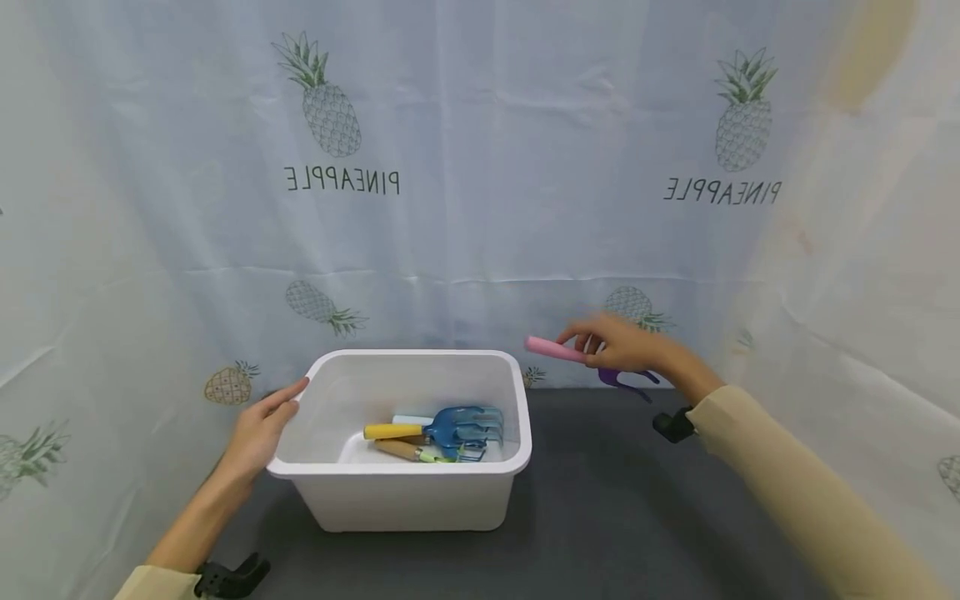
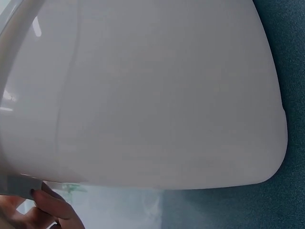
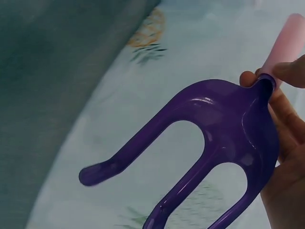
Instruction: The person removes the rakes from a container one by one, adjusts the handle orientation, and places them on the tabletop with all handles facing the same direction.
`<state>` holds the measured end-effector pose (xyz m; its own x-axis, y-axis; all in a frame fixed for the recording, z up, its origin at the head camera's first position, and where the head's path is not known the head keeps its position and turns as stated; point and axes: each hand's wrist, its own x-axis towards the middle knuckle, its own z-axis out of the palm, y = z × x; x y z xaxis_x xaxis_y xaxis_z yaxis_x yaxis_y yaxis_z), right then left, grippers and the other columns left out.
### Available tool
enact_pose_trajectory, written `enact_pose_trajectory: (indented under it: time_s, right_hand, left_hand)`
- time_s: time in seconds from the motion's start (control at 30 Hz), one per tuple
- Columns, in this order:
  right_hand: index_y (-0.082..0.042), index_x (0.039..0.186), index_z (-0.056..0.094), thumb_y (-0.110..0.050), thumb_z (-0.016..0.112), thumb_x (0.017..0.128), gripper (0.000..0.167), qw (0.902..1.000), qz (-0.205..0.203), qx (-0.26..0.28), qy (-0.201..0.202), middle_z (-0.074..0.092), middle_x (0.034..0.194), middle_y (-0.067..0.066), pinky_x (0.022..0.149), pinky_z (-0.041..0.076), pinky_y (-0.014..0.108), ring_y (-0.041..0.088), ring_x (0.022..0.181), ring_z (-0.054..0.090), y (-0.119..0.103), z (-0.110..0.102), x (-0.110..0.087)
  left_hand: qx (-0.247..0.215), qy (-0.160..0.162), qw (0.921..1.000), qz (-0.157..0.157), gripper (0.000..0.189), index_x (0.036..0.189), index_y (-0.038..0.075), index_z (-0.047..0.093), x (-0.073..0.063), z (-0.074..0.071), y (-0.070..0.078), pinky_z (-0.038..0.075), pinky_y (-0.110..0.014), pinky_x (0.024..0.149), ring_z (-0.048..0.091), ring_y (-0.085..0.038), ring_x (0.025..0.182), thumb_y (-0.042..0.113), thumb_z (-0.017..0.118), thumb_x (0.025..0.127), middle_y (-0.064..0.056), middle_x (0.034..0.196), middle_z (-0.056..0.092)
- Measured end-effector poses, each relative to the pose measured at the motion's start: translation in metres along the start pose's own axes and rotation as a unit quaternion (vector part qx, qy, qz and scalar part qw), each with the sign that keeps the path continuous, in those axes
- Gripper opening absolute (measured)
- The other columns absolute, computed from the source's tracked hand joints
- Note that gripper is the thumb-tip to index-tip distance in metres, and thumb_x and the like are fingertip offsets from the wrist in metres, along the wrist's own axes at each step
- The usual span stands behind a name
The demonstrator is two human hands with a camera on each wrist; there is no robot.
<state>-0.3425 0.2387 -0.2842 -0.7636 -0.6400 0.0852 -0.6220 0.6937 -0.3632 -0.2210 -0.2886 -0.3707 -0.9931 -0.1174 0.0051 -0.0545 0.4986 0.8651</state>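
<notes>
A glossy, smooth plastic hand cultivator [image 3: 224, 124], purple with three rounded, curved tines and a cylindrical pink handle [image 1: 553, 348], is held raised above the dark, matte desk [image 1: 585, 517], to the right of a white tub [image 1: 408, 500]. The right hand's [image 1: 622, 343] grip is closed around it, pinching where handle meets head. Its long axis slants gently in the head view: the handle's blunt end points left, near the tub's back right corner, and the tines point right and slightly down.

The left hand's [image 1: 258, 429] grip pinches the tub's left rim. The tub is hard plastic, rectangular with rounded corners, tapering to its base. Inside lie a blue hand fork [image 1: 453, 427] with a yellow handle, a wooden-handled tool [image 1: 397, 449] with a light green part, and a pale piece [image 1: 411, 420] partly hidden behind them. Behind hangs a creased, pineapple-printed curtain [image 1: 487, 167].
</notes>
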Motion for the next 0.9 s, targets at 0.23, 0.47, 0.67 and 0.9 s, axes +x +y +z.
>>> enact_pose_trajectory:
  time_s: [0.23,0.47,0.67,0.9]
  right_hand:
    - [-0.015,0.134,0.068,-0.001,0.062,0.095,0.042,0.9998,0.003,-0.009,-0.019,0.074,0.109,0.011,0.081,0.061,0.043,0.023,0.095,0.073,0.037,0.03,-0.005]
    - [-0.015,0.126,0.073,0.002,0.064,0.09,0.041,0.9988,-0.019,-0.029,-0.034,0.076,0.105,0.008,0.068,0.06,0.03,0.018,0.087,0.072,0.058,0.066,-0.005]
    - [-0.013,0.121,0.075,0.004,0.067,0.085,0.04,0.9981,-0.023,-0.037,-0.044,0.076,0.1,0.004,0.073,0.058,0.034,0.015,0.085,0.068,0.071,0.09,-0.002]
    - [-0.008,0.121,0.074,0.008,0.064,0.084,0.042,0.9974,-0.035,-0.006,-0.062,0.076,0.1,0.011,0.073,0.059,0.034,0.017,0.086,0.07,0.078,0.11,0.003]
  left_hand:
    - [-0.006,0.004,0.9999,0.008,0.055,0.162,0.019,0.035,-0.001,0.001,-0.002,0.051,-0.02,0.081,0.045,-0.04,0.142,0.039,0.036,0.111,-0.019,0.168,0.03]
    - [-0.008,0.006,0.9999,0.009,0.054,0.162,0.021,0.036,0.001,0.002,-0.004,0.053,-0.022,0.08,0.047,-0.038,0.14,0.039,0.036,0.111,-0.019,0.168,0.032]
    - [-0.011,0.005,0.9999,0.004,0.053,0.162,0.02,0.035,0.003,0.002,-0.004,0.052,-0.02,0.079,0.046,-0.039,0.142,0.037,0.035,0.112,-0.02,0.168,0.03]
    - [-0.012,0.007,0.9999,-0.001,0.054,0.162,0.02,0.035,0.002,0.001,-0.003,0.051,-0.021,0.08,0.045,-0.04,0.143,0.038,0.035,0.111,-0.019,0.168,0.03]
